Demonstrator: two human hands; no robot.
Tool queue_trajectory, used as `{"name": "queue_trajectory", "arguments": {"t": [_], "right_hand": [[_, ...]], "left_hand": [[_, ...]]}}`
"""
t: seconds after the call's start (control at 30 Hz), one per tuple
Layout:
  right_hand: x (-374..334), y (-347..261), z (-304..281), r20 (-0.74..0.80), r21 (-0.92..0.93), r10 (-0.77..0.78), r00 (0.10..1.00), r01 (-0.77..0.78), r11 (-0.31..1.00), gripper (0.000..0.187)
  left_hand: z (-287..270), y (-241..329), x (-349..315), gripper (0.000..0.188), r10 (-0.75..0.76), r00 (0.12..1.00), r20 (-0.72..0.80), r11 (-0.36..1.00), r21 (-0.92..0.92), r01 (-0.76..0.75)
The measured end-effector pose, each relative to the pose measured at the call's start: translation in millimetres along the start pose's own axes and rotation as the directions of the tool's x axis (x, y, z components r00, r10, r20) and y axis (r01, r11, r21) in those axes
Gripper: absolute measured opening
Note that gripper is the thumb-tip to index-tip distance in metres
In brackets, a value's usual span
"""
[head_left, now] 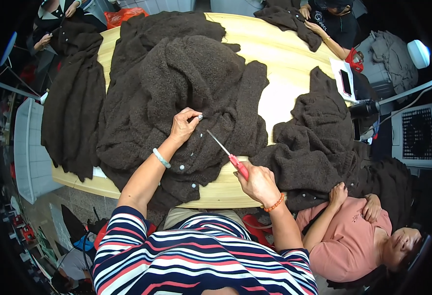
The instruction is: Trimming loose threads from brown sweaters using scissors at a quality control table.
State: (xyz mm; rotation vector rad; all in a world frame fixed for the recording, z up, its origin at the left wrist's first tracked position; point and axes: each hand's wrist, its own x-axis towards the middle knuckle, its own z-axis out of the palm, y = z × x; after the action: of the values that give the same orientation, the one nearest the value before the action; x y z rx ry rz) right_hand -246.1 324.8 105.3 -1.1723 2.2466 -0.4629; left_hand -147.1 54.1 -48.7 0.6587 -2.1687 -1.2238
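Observation:
A dark brown knitted cardigan (176,73) lies heaped on the table in front of me. My left hand (182,126) is closed in a pinch on a round, sparkly button (200,117) at the garment's edge. More such buttons run down toward me, among them a lower button (182,167) and one near the bottom corner (194,186). My right hand (259,186) is wrapped round a red-handled tool (239,166) with a slim, pointed metal end. Its tip is aimed up and left, close to the button row; whether it touches the knit I cannot tell.
Brown knitwear (314,142) is piled at right, beside a co-worker in a pink shirt (346,236). Another brown garment (73,108) hangs over the table's left edge. Two people handle garments at the far side. A phone (345,81) and a lamp (418,54) are at right.

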Motion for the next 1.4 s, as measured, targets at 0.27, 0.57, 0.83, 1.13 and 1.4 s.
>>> {"name": "queue_trajectory", "arguments": {"t": [0.27, 0.57, 0.83, 1.13, 1.4], "right_hand": [[2.4, 1.9, 9.7, 0.051, 0.028, -0.042, 0.998, 0.04, 0.999, 0.025], [-15.8, 8.1, 21.3, -0.053, -0.007, -0.013, 0.998, 0.013, 1.0, 0.022], [-24.7, -2.6, 18.8, 0.012, -0.065, 0.019, 1.0, -0.019, 0.998, 0.024], [-19.2, -5.1, 22.4, 0.071, -0.103, -0.025, 0.997, 0.033, 0.994, 0.021], [-35.2, 14.0, 30.6, -0.014, -0.017, 0.021, 1.0, -0.022, 1.0, 0.024]], "left_hand": [[-4.0, 17.0, -16.3, 0.05, 0.212, 0.977, -0.006, 0.932, 0.301, -0.201], [-6.4, 33.7, -69.1, 0.049, 0.1, 0.988, 0.113, 0.934, 0.332, -0.133], [-7.8, -5.8, -56.4, 0.013, -0.323, 0.942, 0.088, 0.936, -0.116, 0.331], [-8.3, -7.9, -65.8, 0.016, -0.292, 0.932, 0.213, 0.893, -0.289, 0.346], [-22.2, 40.1, -83.3, 0.063, -0.378, 0.908, 0.182, 0.916, -0.067, 0.395]]}}
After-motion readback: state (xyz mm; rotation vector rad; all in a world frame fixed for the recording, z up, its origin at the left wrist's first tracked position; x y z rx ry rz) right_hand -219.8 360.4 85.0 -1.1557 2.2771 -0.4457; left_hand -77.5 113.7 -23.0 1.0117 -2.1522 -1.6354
